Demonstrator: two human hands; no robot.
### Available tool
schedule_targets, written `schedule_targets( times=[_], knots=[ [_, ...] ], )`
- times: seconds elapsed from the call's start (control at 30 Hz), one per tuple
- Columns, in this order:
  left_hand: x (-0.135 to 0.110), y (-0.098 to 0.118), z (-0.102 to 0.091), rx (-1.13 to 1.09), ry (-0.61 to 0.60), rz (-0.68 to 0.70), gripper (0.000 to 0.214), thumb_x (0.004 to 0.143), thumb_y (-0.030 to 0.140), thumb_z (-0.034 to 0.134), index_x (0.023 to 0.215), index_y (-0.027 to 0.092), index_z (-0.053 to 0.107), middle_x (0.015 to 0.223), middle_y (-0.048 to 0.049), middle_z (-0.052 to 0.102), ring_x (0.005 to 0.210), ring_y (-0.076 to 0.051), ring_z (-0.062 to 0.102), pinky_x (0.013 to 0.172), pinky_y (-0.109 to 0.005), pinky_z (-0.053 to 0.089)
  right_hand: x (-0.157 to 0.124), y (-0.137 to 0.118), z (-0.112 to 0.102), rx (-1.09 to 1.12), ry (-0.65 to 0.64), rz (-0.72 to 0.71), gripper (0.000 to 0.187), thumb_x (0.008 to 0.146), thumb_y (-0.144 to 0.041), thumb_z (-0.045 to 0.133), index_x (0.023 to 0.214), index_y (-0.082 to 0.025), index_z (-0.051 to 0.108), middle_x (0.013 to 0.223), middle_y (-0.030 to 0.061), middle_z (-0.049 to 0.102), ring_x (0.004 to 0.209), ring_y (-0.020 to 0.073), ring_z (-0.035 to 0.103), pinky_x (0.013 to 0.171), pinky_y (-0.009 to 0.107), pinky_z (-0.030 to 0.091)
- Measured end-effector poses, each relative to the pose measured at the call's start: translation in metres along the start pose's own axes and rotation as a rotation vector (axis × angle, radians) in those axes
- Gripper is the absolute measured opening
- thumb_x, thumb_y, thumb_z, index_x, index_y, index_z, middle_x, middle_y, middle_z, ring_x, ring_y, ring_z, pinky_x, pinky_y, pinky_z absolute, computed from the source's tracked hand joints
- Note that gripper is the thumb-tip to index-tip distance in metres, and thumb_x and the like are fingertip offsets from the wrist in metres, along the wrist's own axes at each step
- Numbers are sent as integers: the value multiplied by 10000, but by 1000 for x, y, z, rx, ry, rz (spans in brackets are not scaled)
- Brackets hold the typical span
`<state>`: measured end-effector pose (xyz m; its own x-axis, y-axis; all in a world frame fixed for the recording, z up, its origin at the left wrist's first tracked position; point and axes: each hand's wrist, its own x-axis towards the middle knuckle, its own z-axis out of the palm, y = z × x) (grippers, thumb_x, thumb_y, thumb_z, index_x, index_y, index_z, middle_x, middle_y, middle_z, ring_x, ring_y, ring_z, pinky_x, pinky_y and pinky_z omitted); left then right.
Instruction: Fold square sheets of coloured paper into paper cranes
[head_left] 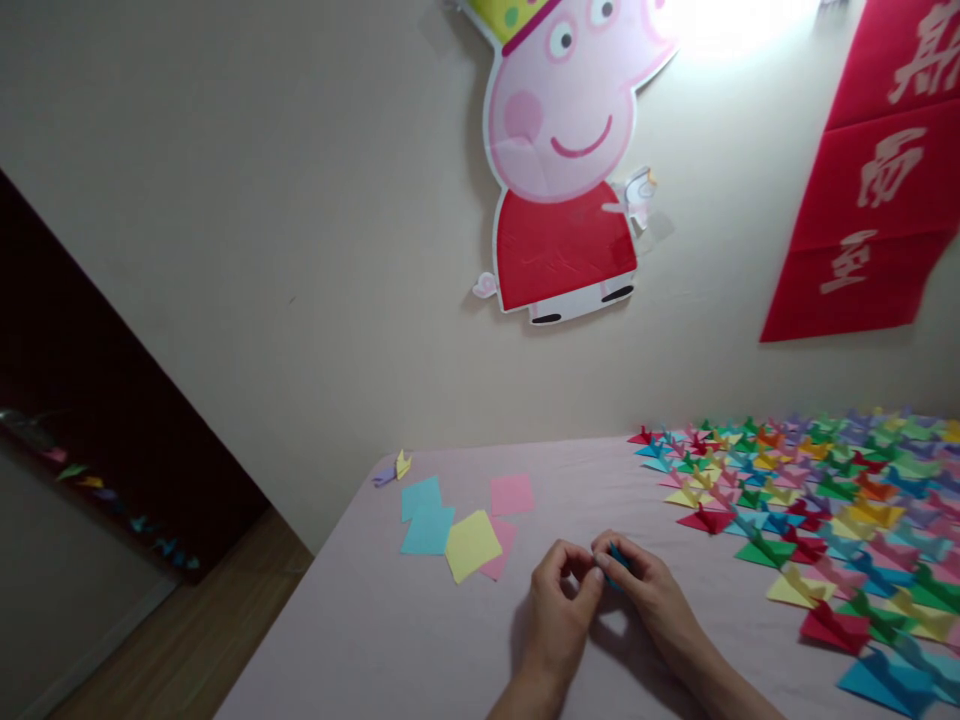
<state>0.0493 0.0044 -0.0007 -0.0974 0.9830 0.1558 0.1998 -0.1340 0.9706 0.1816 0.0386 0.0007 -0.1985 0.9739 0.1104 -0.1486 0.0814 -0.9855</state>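
A small piece of dark blue folded paper [616, 566] shows between my hands, mostly covered by the fingers. My right hand [654, 592] is closed in a pinch on it, thumb and index finger on either side. My left hand [561, 602] is closed too, its thumb and fingertips meeting at the paper's left end, against the right fingertips. Both hands are just above the pink tabletop [420, 640]. Nearest to the left hand lie a yellow paper square [472, 546] and a pink paper square [512, 495].
Overlapping blue paper squares [427, 530] lie left of the yellow one. A yellow folded paper piece [403, 464] and a purple one [384, 477] sit at the far left corner. Rows of colourful folded paper birds [832, 540] cover the right side. Behind stands a wall [337, 250] with a pig cutout [566, 240].
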Motion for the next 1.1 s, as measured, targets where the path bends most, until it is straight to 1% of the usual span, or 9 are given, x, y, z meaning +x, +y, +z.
schedule_targets(
  times=[0.13,0.27,0.33,0.43,0.57,0.67,0.83,0.93,1.1],
  knots=[
    [2,-2,-2,-19,42,-16,164,824,336,574,794,179,609,768,-17,611,749,-178,540,652,-270,378,-1,-7,2,24,-9,6,387,683,-574,756,670,-198,668,716,8,592,727,203,551,663,290,461],
    [7,0,-7,-56,102,-8,158,797,336,573,750,185,572,729,-3,566,729,-172,507,659,-273,365,-1,-9,5,55,20,48,440,635,-576,797,877,-213,738,850,51,686,844,253,622,739,332,501],
    [8,2,-9,-97,110,-21,172,792,348,569,732,190,546,713,4,538,716,-168,487,665,-274,368,-1,-6,5,84,42,53,479,614,-554,821,940,-219,718,800,35,675,772,229,622,673,315,499],
    [8,1,-8,-159,62,-60,209,804,397,572,783,189,557,737,3,540,709,-165,475,666,-274,377,0,0,5,118,87,28,481,613,-511,838,969,-228,684,663,-29,579,602,161,553,541,259,447],
    [7,-3,-3,-130,5,-77,232,779,406,630,741,186,567,707,13,516,670,-148,415,634,-265,335,0,3,5,108,148,-27,433,622,-484,844,923,-232,662,648,-45,537,568,140,519,502,237,425],
    [10,-5,-4,-147,8,-87,260,770,415,627,680,188,537,658,24,473,652,-140,387,624,-263,316,-1,4,4,82,132,-65,348,683,-497,805,850,-235,648,677,-29,570,611,153,541,540,246,455],
    [21,-6,-17,-202,-52,-131,351,717,493,675,632,180,540,606,28,476,616,-132,408,617,-261,331,-1,12,0,-17,77,-130,302,773,-500,715,930,-243,690,910,41,675,853,224,631,728,304,529],
    [26,-5,-24,-219,-78,-153,361,702,502,681,611,176,556,593,23,491,610,-133,430,622,-262,342,0,17,-3,-66,-3,-183,233,813,-457,671,896,-241,706,943,51,659,887,231,632,744,307,536],
    [26,-3,-26,-231,-73,-166,335,694,476,666,594,182,540,564,43,447,582,-121,395,605,-254,325,-1,12,-3,-158,35,-267,178,812,-377,662,928,-253,715,1033,67,629,906,236,625,757,320,526]
  ],
)
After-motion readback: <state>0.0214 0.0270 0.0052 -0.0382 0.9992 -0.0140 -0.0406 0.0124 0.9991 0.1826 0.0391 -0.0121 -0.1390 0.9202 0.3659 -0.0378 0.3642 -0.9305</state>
